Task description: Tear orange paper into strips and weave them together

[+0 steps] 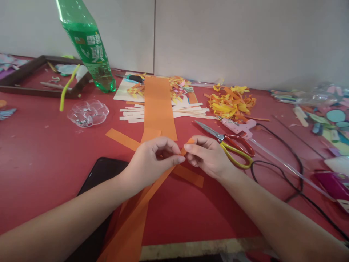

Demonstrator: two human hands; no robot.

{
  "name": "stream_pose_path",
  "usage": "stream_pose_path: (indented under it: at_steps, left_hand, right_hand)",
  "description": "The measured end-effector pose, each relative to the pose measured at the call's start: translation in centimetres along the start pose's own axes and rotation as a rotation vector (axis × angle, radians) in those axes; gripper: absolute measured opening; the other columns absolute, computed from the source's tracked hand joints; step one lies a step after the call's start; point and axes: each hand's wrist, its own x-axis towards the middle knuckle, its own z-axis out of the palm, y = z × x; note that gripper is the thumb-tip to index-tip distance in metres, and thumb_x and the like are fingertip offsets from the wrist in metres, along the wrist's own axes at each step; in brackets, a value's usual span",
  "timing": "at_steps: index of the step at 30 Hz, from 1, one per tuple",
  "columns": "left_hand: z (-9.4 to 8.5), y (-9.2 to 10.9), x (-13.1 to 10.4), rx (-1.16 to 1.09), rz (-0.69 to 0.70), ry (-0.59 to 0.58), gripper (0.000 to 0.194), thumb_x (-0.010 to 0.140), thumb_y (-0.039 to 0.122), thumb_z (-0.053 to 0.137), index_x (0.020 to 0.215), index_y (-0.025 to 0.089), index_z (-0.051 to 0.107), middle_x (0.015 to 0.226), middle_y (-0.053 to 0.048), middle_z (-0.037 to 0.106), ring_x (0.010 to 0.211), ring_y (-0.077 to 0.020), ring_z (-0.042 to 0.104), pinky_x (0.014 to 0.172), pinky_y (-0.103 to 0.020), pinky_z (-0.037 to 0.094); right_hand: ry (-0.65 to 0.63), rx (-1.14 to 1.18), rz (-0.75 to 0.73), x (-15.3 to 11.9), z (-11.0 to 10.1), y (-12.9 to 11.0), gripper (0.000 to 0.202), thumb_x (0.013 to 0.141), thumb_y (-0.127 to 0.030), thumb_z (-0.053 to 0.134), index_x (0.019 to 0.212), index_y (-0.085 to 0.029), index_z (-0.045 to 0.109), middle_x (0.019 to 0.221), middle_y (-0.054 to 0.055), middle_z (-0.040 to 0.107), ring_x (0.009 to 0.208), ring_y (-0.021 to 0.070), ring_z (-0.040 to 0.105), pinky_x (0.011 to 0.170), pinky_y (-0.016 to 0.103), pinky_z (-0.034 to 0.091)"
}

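Between my two hands is the end of a long orange paper strip that slants down toward the table's front edge. My left hand pinches it with thumb and forefinger. Close beside it, my right hand grips the strip's tip between thumb and fingers. Other orange strips lie under and around my hands, one poking out below the right hand. Beyond them lies a wide orange paper sheet. To the right are scissors with one red and one yellow handle.
A pink glue gun with its black cord lies at the right, near yellow and orange paper scraps. At the left are a green bottle, a clear divided dish, a dark frame and a black phone.
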Motion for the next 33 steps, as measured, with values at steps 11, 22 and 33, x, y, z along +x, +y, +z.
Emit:
stream_pose_path:
  at_steps: [11, 22, 33]
  left_hand:
    - [-0.1, 0.4, -0.2, 0.005, 0.033, 0.023, 0.016, 0.08, 0.03, 0.072, 0.091, 0.019, 0.075, 0.097, -0.004, 0.077, 0.093, -0.0194, 0.07, 0.084, -0.029, 0.057]
    - [-0.1, 0.2, -0.3, -0.049, 0.076, 0.066, 0.023, 0.077, 0.026, 0.074, 0.099, 0.02, 0.075, 0.1, -0.004, 0.073, 0.081, -0.0146, 0.069, 0.076, -0.025, 0.06]
    - [0.0, 0.8, -0.5, 0.075, 0.065, -0.047, 0.043, 0.078, 0.023, 0.071, 0.121, 0.026, 0.068, 0.121, -0.006, 0.065, 0.067, -0.0079, 0.054, 0.059, -0.019, 0.053]
  right_hand:
    - [-0.025, 0.045, -0.008, 0.2, 0.1, -0.1, 0.026, 0.07, -0.034, 0.081, 0.064, -0.017, 0.062, 0.051, -0.005, 0.056, 0.042, 0.0062, 0.047, 0.04, 0.02, 0.035]
    - [-0.078, 0.122, 0.046, -0.3, 0.9, 0.5, 0.018, 0.068, -0.029, 0.081, 0.066, -0.017, 0.068, 0.055, -0.003, 0.059, 0.041, 0.0054, 0.046, 0.036, 0.018, 0.031]
    - [0.007, 0.202, 0.104, -0.2, 0.8, 0.2, 0.014, 0.063, -0.022, 0.078, 0.06, -0.018, 0.065, 0.052, -0.003, 0.062, 0.04, 0.0059, 0.047, 0.04, 0.018, 0.035]
